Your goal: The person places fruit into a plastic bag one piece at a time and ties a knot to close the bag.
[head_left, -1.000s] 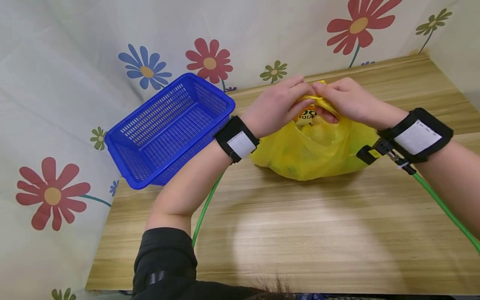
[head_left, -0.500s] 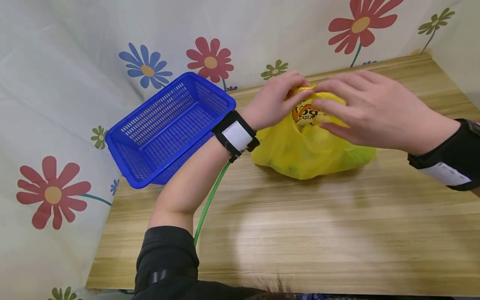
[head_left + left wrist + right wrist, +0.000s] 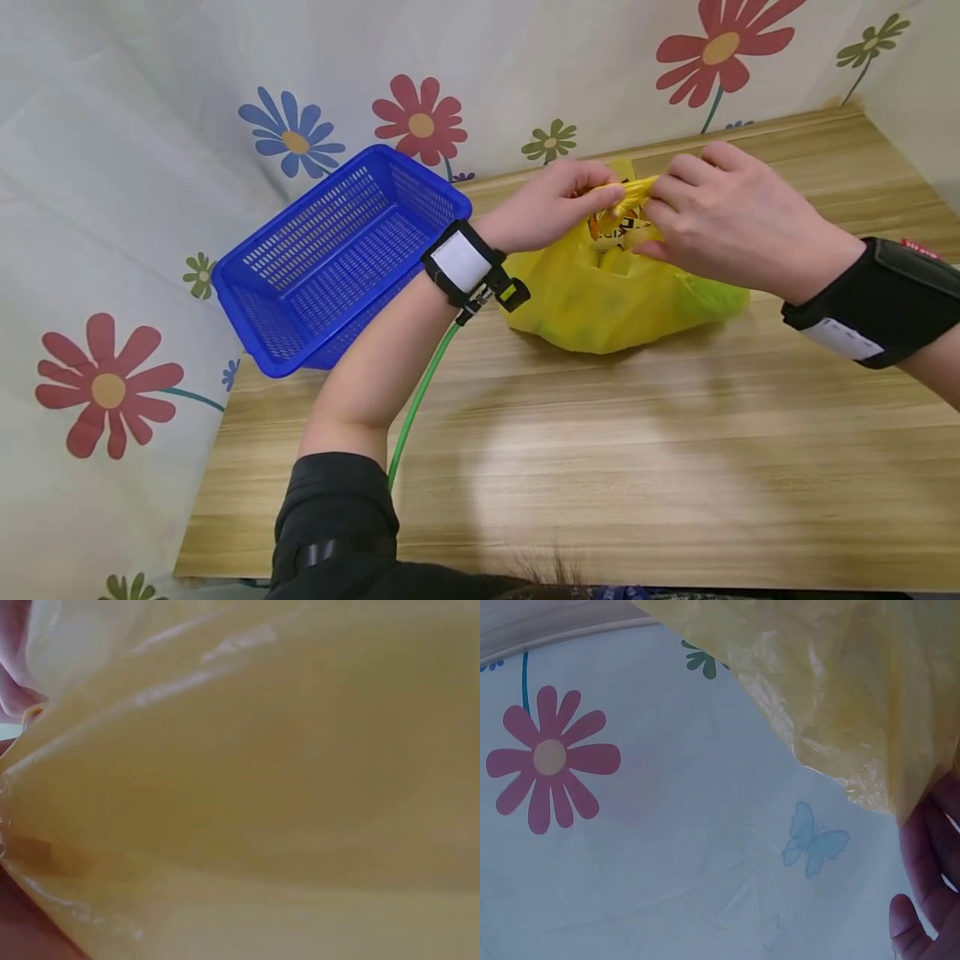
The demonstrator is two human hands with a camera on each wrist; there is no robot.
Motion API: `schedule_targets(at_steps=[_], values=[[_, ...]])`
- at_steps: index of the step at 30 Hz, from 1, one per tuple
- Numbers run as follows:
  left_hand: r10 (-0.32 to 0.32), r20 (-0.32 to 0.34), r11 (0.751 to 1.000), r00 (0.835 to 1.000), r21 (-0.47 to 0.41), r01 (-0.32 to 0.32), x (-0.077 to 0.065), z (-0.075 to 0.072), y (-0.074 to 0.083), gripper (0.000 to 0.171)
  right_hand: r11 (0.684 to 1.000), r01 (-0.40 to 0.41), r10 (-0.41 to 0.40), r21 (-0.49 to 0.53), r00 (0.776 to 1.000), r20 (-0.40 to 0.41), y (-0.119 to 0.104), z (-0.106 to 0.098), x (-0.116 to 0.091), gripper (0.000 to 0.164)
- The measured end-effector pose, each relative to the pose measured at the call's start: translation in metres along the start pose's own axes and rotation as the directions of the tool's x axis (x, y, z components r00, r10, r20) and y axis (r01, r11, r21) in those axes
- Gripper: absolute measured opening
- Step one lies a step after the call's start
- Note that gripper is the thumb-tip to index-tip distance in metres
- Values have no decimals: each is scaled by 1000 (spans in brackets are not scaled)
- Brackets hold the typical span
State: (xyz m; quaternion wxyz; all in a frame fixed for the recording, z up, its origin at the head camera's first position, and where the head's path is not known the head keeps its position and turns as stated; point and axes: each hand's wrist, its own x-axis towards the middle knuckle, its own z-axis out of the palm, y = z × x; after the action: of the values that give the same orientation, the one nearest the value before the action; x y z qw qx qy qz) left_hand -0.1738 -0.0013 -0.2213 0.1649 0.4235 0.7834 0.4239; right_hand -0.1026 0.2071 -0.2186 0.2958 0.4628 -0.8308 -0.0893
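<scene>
A thin yellow plastic bag [image 3: 592,308] rests on the wooden table, bulging with contents. A printed packet [image 3: 611,233] shows at its mouth, and something green shows through its right end. My left hand [image 3: 551,204] pinches the gathered top of the bag between thumb and fingers. Opposite it, my right hand [image 3: 738,217] grips the same bunched strip with curled fingers, so the plastic is stretched between both hands. Yellow film [image 3: 262,765] fills most of the left wrist view. In the right wrist view a loose flap of the bag [image 3: 832,697] hangs beside the right fingers [image 3: 922,855].
To the left stands a blue plastic basket [image 3: 311,229] with slotted walls and nothing inside. A flower-print curtain [image 3: 495,67] backs the wooden table [image 3: 600,467]. A green cable [image 3: 422,404] trails from the left wrist strap.
The right hand let go of the bag's top, drew back with spread fingers, then took hold of the bunched plastic again. The left hand kept its hold, its wrist turning slightly.
</scene>
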Motion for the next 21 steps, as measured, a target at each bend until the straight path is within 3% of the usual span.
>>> schedule_targets(at_steps=[7, 8, 10, 15, 18, 21], values=[[-4, 34, 994, 999, -106, 7, 1, 5, 0, 25, 973, -214, 216, 87, 976, -17, -5, 7, 5, 98], [-4, 34, 993, 999, -114, 8, 2, 5, 0, 25, 967, -234, 237, 96, 971, -16, -6, 8, 6, 98], [5, 33, 991, 999, -134, 0, 1, 6, -1, 25, 958, -264, 268, 107, 963, -17, -8, 10, 8, 85], [0, 14, 987, 1000, -164, 3, 1, 6, -1, 24, 941, -291, 302, 172, 952, -40, -10, 13, 8, 35], [-18, -7, 987, 1000, -157, 17, 2, 6, -1, 23, 936, -285, 300, 206, 953, -44, -9, 14, 7, 25], [-9, -41, 996, 999, -94, 5, 0, 5, -2, 21, 942, -265, 276, 207, 961, -23, -8, 14, 8, 24]])
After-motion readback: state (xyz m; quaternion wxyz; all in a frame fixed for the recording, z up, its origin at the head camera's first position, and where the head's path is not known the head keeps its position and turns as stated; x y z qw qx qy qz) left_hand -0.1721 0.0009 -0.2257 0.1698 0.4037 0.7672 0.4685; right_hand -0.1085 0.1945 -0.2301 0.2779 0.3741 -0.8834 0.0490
